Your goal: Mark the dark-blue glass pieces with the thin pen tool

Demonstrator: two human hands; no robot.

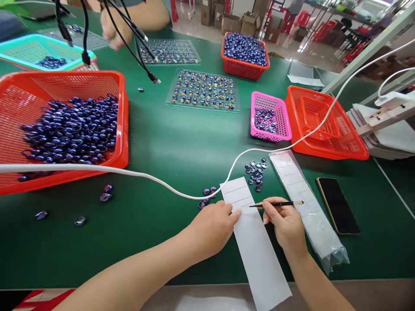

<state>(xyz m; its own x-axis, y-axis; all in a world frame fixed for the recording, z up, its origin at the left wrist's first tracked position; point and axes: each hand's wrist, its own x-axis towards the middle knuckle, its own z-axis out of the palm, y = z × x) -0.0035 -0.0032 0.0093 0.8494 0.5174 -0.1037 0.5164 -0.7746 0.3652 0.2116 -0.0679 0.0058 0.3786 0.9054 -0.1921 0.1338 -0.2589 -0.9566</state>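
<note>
A long white paper strip (259, 255) with ruled lines near its far end lies in front of me, its near end over the table edge. My left hand (212, 226) is closed at the strip's left edge, thumb on the paper; the contact under the fingers is partly hidden. My right hand (287, 222) grips a slim black pen-like tool (279, 203) with a pale end. Its fine dark tip is over the ruled lines. Dark shiny beads (256, 172) lie beyond the strip to the right, and more beads (206, 191) sit beside my left hand.
A white cable (168, 186) crosses the table. Around stand a large red basket (122, 116) of dark looped pieces, a pink basket (283, 116), a red basket (244, 69), and a clear tray (204, 90). A plastic-wrapped pack (308, 211) and phone (337, 205) lie right. Another person's hand (113, 28) is at the back.
</note>
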